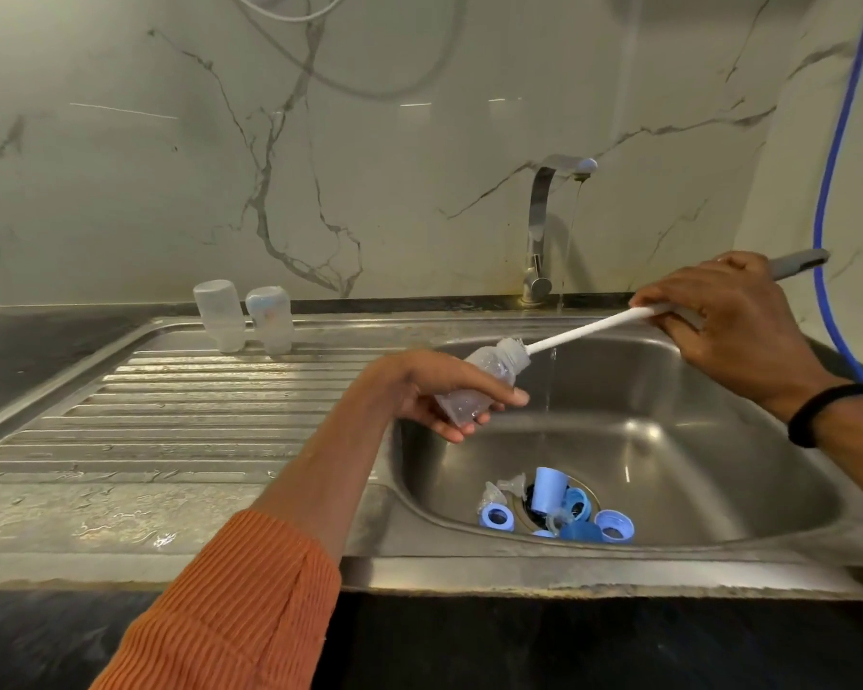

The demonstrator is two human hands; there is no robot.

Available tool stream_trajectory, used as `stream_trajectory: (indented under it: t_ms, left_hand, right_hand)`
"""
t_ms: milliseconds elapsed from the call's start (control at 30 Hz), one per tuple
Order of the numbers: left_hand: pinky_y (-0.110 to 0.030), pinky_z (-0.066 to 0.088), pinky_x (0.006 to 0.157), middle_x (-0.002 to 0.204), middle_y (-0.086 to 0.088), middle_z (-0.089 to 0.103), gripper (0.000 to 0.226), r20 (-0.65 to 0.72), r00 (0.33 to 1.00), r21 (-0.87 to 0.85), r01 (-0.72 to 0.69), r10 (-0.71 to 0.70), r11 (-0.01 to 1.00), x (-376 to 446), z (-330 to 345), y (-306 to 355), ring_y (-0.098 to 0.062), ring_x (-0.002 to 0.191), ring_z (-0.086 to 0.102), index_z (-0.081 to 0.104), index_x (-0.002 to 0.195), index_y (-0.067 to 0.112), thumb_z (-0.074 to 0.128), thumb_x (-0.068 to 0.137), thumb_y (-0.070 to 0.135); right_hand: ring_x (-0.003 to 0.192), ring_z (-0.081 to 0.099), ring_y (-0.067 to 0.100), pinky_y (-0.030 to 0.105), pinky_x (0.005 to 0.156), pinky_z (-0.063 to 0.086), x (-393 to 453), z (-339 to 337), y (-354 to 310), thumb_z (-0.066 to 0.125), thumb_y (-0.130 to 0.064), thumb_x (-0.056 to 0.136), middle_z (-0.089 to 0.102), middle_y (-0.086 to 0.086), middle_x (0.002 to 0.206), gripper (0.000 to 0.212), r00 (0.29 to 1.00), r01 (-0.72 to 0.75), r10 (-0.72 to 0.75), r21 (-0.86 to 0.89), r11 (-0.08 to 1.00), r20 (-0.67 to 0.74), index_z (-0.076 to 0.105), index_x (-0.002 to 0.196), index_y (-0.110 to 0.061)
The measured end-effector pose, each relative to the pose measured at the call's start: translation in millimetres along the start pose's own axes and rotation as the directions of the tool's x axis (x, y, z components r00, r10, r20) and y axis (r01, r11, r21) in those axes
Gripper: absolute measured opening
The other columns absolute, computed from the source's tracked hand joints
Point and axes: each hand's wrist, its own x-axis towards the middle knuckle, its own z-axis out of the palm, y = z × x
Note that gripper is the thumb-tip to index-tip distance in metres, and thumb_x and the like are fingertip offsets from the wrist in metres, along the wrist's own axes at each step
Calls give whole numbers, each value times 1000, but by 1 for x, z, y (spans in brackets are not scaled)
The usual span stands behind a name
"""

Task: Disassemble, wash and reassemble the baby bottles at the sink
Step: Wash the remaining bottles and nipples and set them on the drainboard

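One bottle [474, 385], gripped in the curled fingers [499, 393] of the left hand [434, 395] above the sink [718, 440], tilts its mouth up-right along the brush handle [599, 327], which the right hand [728, 311] pinches, so further scrubbing strokes would run along that shared axis.

The left hand [434, 395] is reaching in from the lower left, fingers curling in a grip at frame centre; the right hand [718, 311] is gripping at the right, wrist bent.
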Motion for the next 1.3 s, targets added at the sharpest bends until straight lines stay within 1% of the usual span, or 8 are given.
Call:
stream_trajectory:
  t_ms: [100,267,433,567,700,967,1167,1300]
  left_hand:
    - [-26,60,56,78,-5,66,61,339,937,-209,-11,83,978,-12,-11,-1,-13,59,64,71,113,13,83,76,59]
    - [-24,56,50,74,-8,62,66,466,862,-339,-33,198,940,-21,-20,-3,-13,54,60,60,128,9,64,92,64]
    - [-31,60,62,82,-10,70,73,-57,987,-134,-159,153,978,-14,-9,-3,-19,64,66,60,121,15,88,71,60]
    - [-29,61,60,85,-8,72,64,-535,831,-80,-227,150,971,1,-5,-5,-15,63,69,59,119,22,84,74,60]
    - [-24,54,52,88,-13,75,62,-646,763,-209,-210,26,955,8,-10,-8,-17,60,71,59,116,14,84,76,54]
    - [-19,41,39,71,-10,75,45,-719,695,-141,-164,13,976,11,-14,-9,-16,46,66,68,101,7,83,74,40]
    - [-37,56,85,113,-10,71,58,-821,514,327,67,248,943,15,-13,-16,-32,100,69,59,125,16,77,81,49]
    - [-43,51,82,114,-13,68,51,-830,441,480,252,341,841,12,-9,-19,-36,106,65,53,121,16,73,87,46]
  right_hand:
    - [84,66,26,53,93,47,-3,2,8,78,-2,86,78,10,98,23,1000,-1,-1,80,997,29,78,108,-9]
    - [103,67,32,53,96,49,-1,3,12,74,-4,92,75,11,109,24,984,-80,55,144,986,170,76,116,-7]
    - [105,66,38,47,95,50,-11,2,37,64,-8,99,73,17,118,32,945,-195,181,25,980,272,69,131,-9]
    - [84,63,3,22,74,44,-14,4,21,50,-29,105,62,-21,97,45,941,-217,175,120,969,289,51,150,-32]
    - [82,61,-1,26,72,55,-8,9,-13,41,-46,104,66,-27,107,51,955,-105,49,177,979,294,34,153,-56]
    - [88,69,17,40,75,59,-8,26,-37,59,-22,103,74,-4,122,59,930,37,-104,191,981,352,41,153,-47]
    - [90,68,19,42,77,58,-10,31,-45,41,-37,102,74,-6,119,54,918,-21,-54,184,983,393,33,152,-56]
    - [94,66,3,31,85,57,-15,39,-51,45,-38,106,71,-17,126,48,910,-117,10,234,965,414,40,150,-55]
